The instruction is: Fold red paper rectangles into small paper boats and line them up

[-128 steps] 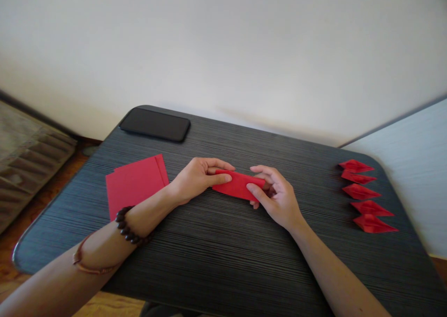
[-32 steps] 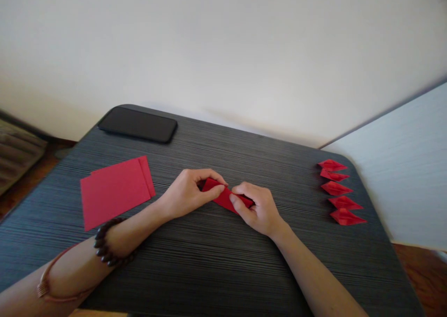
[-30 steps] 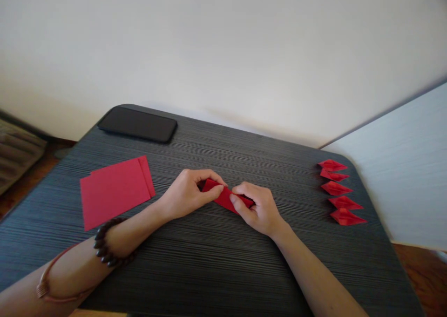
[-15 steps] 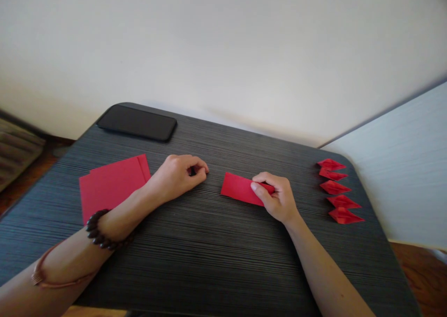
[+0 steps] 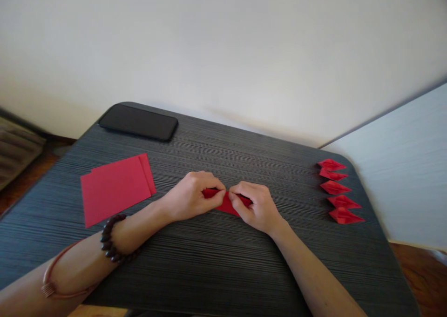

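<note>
A folded strip of red paper (image 5: 227, 206) lies in the middle of the dark table, partly covered by my fingers. My left hand (image 5: 199, 193) pinches its upper edge from the left, thumb against forefinger. From the right, my right hand (image 5: 254, 205) pinches the same edge, its fingertips almost meeting those of the left. Both ends of the strip are largely hidden behind the hands. Left of my left hand lies a small stack of flat red paper sheets (image 5: 115, 186), a little askew.
Several folded red paper pieces (image 5: 335, 187) with pointed ends stand in a column along the right side of the dark table (image 5: 223, 266). A black phone (image 5: 138, 121) lies at the back left. A pale wall (image 5: 223, 51) rises behind the table.
My left hand has moved right and down to the red paper and now grips it. My right hand has shifted left, bringing the paper nearer the left hand.
</note>
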Demonstrator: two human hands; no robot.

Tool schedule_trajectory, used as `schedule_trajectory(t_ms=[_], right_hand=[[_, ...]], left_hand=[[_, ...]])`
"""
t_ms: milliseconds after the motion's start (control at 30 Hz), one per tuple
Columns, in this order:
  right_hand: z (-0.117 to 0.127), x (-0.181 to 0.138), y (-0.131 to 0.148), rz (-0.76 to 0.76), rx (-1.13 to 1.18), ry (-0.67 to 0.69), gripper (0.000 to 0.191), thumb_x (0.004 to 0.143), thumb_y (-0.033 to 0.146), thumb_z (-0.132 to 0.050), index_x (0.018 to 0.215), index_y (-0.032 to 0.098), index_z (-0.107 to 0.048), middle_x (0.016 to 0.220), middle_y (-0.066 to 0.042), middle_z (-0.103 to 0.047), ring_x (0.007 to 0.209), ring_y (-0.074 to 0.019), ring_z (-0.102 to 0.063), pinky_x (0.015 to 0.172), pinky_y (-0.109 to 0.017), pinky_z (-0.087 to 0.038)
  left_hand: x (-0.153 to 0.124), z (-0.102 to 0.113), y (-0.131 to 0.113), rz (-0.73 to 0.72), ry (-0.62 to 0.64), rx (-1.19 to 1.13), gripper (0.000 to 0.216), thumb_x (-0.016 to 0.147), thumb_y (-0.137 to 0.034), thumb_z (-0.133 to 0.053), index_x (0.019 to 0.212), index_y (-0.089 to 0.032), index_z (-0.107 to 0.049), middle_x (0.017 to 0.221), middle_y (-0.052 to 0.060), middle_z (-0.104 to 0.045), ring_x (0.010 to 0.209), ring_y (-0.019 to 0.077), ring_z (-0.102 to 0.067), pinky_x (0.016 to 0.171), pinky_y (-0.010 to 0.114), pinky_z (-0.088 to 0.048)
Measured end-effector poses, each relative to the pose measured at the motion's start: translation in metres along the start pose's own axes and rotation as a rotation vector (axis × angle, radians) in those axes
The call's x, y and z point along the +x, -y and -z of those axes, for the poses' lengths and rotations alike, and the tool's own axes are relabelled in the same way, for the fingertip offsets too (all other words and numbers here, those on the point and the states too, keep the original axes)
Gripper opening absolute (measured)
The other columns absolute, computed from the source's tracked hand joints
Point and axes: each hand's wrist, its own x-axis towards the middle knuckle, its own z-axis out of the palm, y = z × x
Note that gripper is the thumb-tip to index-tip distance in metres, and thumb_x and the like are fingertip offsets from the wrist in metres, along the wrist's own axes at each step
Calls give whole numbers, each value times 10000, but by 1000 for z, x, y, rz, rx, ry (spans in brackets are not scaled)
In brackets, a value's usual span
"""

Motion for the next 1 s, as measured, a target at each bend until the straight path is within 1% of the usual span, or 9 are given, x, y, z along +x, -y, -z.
schedule_trajectory(t_ms=[167, 367, 467, 567, 700, 800, 900, 1000], right_hand=[[6, 0, -6, -46, -47, -35, 140, 788, 142, -483, 700, 180, -585, 631, 11, -603, 554, -102, -525, 580, -228, -393], [16, -3, -13, -95, -88, -16, 129, 781, 164, -493, 790, 173, -622, 643, 4, -623, 557, -113, -551, 588, -236, -412], [16, -3, -13, -103, -75, -3, 123, 790, 180, -497, 807, 176, -619, 643, 3, -621, 559, -117, -554, 587, -241, -418], [12, -1, -9, -70, -47, 6, 123, 819, 209, -498, 838, 179, -615, 710, -13, -649, 613, -127, -577, 618, -247, -428], [8, 1, -6, -44, -66, 1, 127, 815, 172, -479, 771, 192, -597, 691, -1, -641, 592, -114, -561, 607, -237, -415], [13, 0, -10, -24, -68, -19, 132, 805, 157, -477, 736, 192, -584, 655, 12, -617, 561, -102, -533, 587, -227, -400], [22, -3, -18, -6, -37, -43, 130, 802, 154, -489, 716, 189, -579, 616, 24, -585, 534, -92, -505, 565, -219, -387], [29, -5, -22, -11, -11, -79, 133, 805, 161, -493, 706, 190, -578, 602, 30, -574, 522, -89, -494, 550, -220, -378]], left_hand=[[1, 1, 3, 69, -93, 53, 139, 762, -131, -561, 720, -154, -691, 697, 3, -680, 643, 120, -607, 639, 225, -444], [2, 1, 5, 98, -150, 45, 141, 764, -147, -566, 719, -164, -698, 679, -17, -690, 620, 108, -619, 615, 208, -442], [2, 1, 4, 108, -147, 39, 143, 766, -156, -565, 735, -172, -703, 704, -15, -704, 637, 117, -631, 633, 214, -457], [2, 0, 3, 88, -120, 45, 153, 774, -171, -560, 769, -178, -713, 731, -4, -713, 664, 129, -635, 656, 229, -473], [1, 0, 4, 58, -96, 84, 175, 777, -177, -545, 789, -193, -719, 734, 0, -712, 671, 138, -628, 668, 243, -482], [1, 3, 6, 58, -104, 139, 180, 757, -159, -545, 780, -185, -721, 702, -2, -701, 636, 128, -614, 635, 235, -467], [2, 7, 10, 57, -114, 170, 176, 761, -160, -539, 704, -171, -705, 634, -10, -671, 598, 117, -599, 608, 230, -445], [2, 9, 14, 86, -113, 148, 190, 776, -168, -529, 685, -176, -696, 661, -14, -687, 611, 116, -614, 620, 226, -448]])
